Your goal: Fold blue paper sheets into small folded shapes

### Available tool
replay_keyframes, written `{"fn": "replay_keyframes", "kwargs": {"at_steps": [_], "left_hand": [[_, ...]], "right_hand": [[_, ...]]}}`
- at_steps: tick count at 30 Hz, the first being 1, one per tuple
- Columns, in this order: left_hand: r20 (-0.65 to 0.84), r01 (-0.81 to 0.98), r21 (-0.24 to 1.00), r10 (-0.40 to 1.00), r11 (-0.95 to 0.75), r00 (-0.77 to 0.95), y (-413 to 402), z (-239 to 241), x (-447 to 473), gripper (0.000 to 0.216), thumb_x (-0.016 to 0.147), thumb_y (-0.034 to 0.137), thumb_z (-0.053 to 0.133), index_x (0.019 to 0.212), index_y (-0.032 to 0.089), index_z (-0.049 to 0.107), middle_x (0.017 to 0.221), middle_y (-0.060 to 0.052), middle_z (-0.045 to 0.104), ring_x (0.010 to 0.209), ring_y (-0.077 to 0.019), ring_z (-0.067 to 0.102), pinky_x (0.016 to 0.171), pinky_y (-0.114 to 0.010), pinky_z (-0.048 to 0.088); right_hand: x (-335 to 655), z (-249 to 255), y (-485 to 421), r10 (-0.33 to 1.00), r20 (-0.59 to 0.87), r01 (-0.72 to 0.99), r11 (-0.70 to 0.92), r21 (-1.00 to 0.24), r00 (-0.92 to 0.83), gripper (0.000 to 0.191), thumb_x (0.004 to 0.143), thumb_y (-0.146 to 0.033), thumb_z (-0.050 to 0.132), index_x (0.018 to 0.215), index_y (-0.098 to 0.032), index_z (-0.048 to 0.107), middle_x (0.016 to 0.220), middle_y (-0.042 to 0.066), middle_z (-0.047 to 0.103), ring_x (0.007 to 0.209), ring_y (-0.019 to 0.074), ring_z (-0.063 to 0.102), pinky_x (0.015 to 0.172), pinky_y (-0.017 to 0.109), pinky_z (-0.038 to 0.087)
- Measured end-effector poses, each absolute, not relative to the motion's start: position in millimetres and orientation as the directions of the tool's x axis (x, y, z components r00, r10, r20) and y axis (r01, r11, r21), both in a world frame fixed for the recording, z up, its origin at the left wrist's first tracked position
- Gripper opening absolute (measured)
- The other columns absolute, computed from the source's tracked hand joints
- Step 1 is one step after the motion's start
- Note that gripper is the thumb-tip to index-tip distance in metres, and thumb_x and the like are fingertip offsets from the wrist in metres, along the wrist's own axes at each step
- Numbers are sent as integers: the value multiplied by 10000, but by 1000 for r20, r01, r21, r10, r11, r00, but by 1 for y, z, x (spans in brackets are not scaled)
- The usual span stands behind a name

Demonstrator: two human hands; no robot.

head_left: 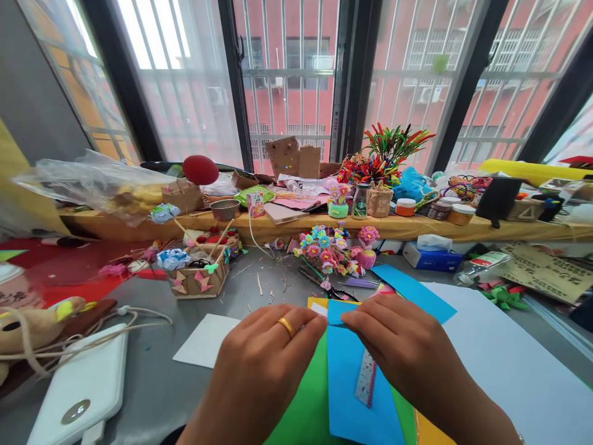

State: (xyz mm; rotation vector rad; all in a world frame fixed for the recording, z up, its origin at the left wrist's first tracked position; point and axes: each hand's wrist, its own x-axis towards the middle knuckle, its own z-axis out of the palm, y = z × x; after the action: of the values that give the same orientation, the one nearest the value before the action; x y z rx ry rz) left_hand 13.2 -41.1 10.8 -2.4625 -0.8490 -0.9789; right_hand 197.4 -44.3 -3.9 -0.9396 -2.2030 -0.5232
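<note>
My left hand (273, 346), with a gold ring, is closed, its thumb and fingertips pinched at the left edge of a blue sheet of paper (347, 389). My right hand (398, 334) pinches the same blue paper near its far end, where a crease or folded flap runs between the two hands. A small white piece of paper (319, 309) shows just behind my left fingertips. On the blue paper lies a short patterned ruler (365, 378), partly covered by my right hand. Green paper (306, 395) and yellow paper (430, 428) lie underneath.
A white card (204, 340) and a white power bank (83, 389) with a cable lie left. To the right are a large white sheet (500, 346) and another blue sheet (412, 290). Behind stand a decorated cardboard box (199, 279), pipe-cleaner flowers (324, 250) and a tissue box (430, 254).
</note>
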Motion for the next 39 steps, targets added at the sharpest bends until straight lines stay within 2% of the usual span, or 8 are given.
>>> {"fn": "replay_keyframes", "kwargs": {"at_steps": [8,14,18,21,27,32,36,39], "left_hand": [[828,776,-114,373,-620,420,-41,17,-18,142,769,181,553,901,194,606,816,-23,690,674,-164,623,612,-284,461],[706,652,30,477,-758,522,-42,11,-1,154,762,226,579,913,210,608,822,-2,692,693,-171,633,613,-286,499],[674,620,44,481,-783,560,-42,11,7,129,804,193,507,781,214,632,670,23,684,571,-140,621,519,-240,482],[694,600,48,459,-799,555,-42,13,4,147,810,178,493,788,211,635,675,24,689,570,-136,620,519,-241,482],[724,631,52,464,-774,510,-36,16,-7,99,772,171,553,815,200,637,730,12,699,625,-149,623,564,-273,492],[754,705,32,480,-708,448,-32,15,-12,117,779,180,527,804,185,641,725,-16,696,633,-173,624,569,-304,487],[736,687,78,507,-722,448,-33,14,-6,118,780,185,529,797,201,644,715,-1,692,626,-163,621,555,-281,484],[714,645,124,519,-754,470,-34,12,1,114,769,165,543,802,205,645,707,6,688,625,-162,612,565,-284,485]], "right_hand": [[213,-3,-40,541,702,814,573,96,-463,280,873,-176,390,773,-150,650,712,87,665,641,214,583,604,338,423],[197,-4,-44,502,716,733,680,20,-485,319,888,-181,367,760,-159,658,619,57,644,625,182,580,600,301,423],[192,-1,-48,498,744,686,723,-73,-446,280,871,-168,399,764,-173,657,628,40,652,619,171,579,573,285,413],[197,1,-49,514,739,682,724,-101,-436,254,853,-145,416,781,-176,658,644,38,662,618,172,584,566,283,421],[221,3,-39,601,686,724,672,-155,-410,227,837,-174,437,817,-190,662,769,39,696,707,184,620,625,290,470],[237,1,-30,641,688,821,559,-113,-342,242,844,-213,417,828,-175,656,785,58,697,678,194,631,573,297,486],[228,1,-32,629,734,791,573,-215,-257,188,833,-205,451,857,-165,633,800,59,677,737,178,617,635,285,485],[211,0,-35,606,717,699,675,-235,-344,135,797,-230,536,892,-189,622,818,37,671,789,181,597,747,333,458]]}}
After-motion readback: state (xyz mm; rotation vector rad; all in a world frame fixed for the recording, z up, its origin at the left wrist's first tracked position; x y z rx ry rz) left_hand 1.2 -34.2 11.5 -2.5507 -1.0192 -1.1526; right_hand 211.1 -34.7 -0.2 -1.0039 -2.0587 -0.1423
